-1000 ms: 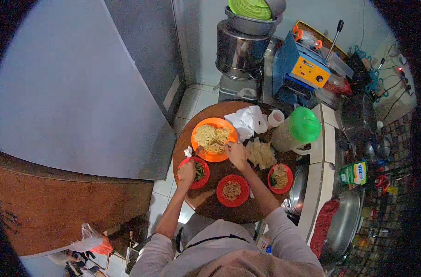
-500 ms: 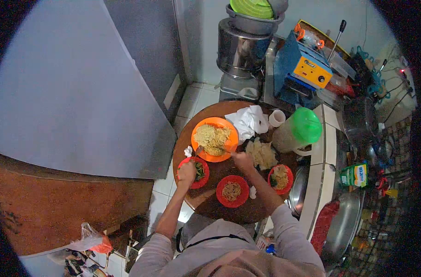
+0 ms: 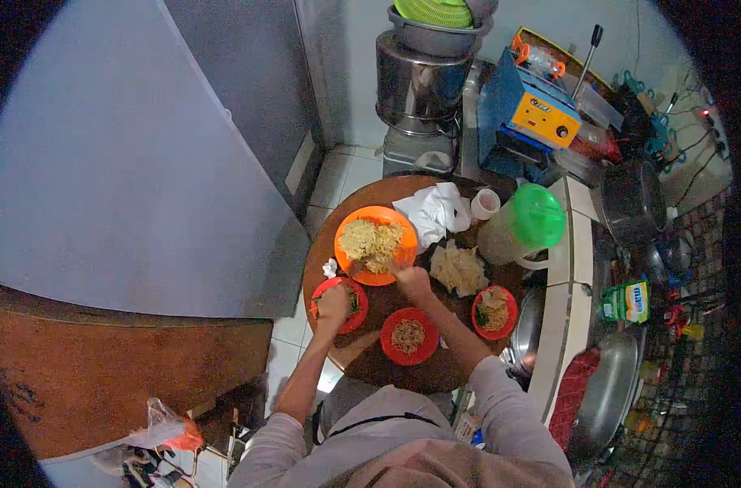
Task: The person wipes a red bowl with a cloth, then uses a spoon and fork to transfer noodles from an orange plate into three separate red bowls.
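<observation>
Round brown wooden table (image 3: 369, 355). Far side: orange plate (image 3: 378, 213) of noodles; beside it, crumpled white plastic (image 3: 435, 213), then white cup (image 3: 485, 205) and green-lidded pitcher (image 3: 500, 241). Right of centre: pale, crinkled mass (image 3: 458, 270), material unclear. Nearer: three red dishes, namely left one (image 3: 351, 327) with greens, middle one (image 3: 409, 359) and right one (image 3: 494, 333) both with noodles. White scrap (image 3: 330, 268) near left edge.
</observation>
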A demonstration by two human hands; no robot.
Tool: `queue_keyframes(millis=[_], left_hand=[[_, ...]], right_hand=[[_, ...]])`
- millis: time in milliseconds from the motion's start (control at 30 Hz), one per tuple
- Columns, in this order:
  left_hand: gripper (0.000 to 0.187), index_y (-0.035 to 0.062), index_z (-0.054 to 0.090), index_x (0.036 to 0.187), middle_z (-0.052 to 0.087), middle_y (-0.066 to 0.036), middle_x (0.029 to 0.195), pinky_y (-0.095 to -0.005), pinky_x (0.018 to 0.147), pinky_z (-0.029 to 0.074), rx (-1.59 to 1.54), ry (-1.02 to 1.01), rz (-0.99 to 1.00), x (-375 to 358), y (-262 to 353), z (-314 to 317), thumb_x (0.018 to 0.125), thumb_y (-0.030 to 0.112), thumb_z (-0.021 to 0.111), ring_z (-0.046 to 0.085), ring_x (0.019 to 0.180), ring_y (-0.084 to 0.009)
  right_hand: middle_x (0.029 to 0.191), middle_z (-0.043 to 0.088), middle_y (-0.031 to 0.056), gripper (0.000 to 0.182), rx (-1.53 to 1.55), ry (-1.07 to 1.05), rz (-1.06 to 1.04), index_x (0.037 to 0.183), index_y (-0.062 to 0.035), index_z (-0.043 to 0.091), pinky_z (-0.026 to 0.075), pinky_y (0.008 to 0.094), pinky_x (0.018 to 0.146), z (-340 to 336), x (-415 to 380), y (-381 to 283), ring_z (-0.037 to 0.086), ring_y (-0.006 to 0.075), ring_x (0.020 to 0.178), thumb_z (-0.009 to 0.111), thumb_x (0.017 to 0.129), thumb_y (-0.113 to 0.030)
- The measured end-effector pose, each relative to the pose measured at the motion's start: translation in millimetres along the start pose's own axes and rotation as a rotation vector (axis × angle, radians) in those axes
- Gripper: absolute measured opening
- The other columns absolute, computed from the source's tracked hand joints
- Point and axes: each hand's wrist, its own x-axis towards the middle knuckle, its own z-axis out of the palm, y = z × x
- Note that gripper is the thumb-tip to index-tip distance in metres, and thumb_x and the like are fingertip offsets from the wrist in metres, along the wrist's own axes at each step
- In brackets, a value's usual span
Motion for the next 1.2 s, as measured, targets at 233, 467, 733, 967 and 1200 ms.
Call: queue_keyframes(millis=[233, 467, 733, 967, 1200], left_hand=[[0.018, 0.0065, 0.054, 0.082, 0.057, -0.018, 0.071, -0.0418, 0.055, 0.047, 0.026, -0.028, -0.018, 4, -9, 2, 0.078, 0.017, 0.04, 0.057, 0.065, -0.0324], [0.02, 0.0045, 0.054, 0.078, 0.057, -0.018, 0.07, -0.0423, 0.056, 0.047, 0.011, -0.017, -0.07, 7, -5, 2, 0.078, 0.017, 0.039, 0.058, 0.066, -0.0324], [0.016, 0.0034, 0.054, 0.077, 0.057, -0.019, 0.07, -0.0422, 0.051, 0.046, -0.051, -0.05, 0.024, 5, 4, 14, 0.074, 0.018, 0.048, 0.057, 0.064, -0.0327], [0.013, 0.0047, 0.055, 0.074, 0.057, -0.017, 0.069, -0.0398, 0.051, 0.047, -0.043, -0.071, 0.018, 11, 19, 18, 0.072, 0.013, 0.046, 0.058, 0.064, -0.0306], [0.016, 0.0026, 0.056, 0.07, 0.057, -0.019, 0.067, -0.0407, 0.054, 0.048, -0.108, -0.02, 0.095, 24, 18, 66, 0.073, 0.013, 0.043, 0.058, 0.064, -0.0315]], right_hand=[[0.064, 0.048, 0.0063, 0.045, -0.008, -0.115, -0.017, 0.113, -0.0266, 0.043, 0.042, 0.0326, 0.038, -50, -16, 11, 0.051, 0.0229, 0.045, 0.044, 0.071, -0.01], [0.056, 0.048, 0.0098, 0.043, 0.11, -0.062, 0.1, 0.112, -0.0265, 0.044, 0.042, 0.0354, 0.039, -59, -23, 26, 0.051, 0.0256, 0.044, 0.042, 0.073, -0.008], [0.058, 0.054, 0.0155, 0.024, 0.18, -0.057, 0.406, 0.092, -0.013, 0.058, 0.044, 0.0376, 0.044, -92, 1, 19, 0.055, 0.0274, 0.05, 0.044, 0.072, -0.014], [0.066, 0.056, 0.0192, 0.021, 0.29, -0.377, 0.488, 0.073, -0.0006, 0.057, 0.046, 0.0405, 0.055, -78, 8, -7, 0.056, 0.0326, 0.063, 0.045, 0.07, -0.018], [0.064, 0.053, 0.0211, 0.021, 0.524, -0.33, 0.645, 0.071, 0.0039, 0.053, 0.043, 0.042, 0.057, -47, 0, -42, 0.054, 0.0355, 0.063, 0.045, 0.072, -0.016]])
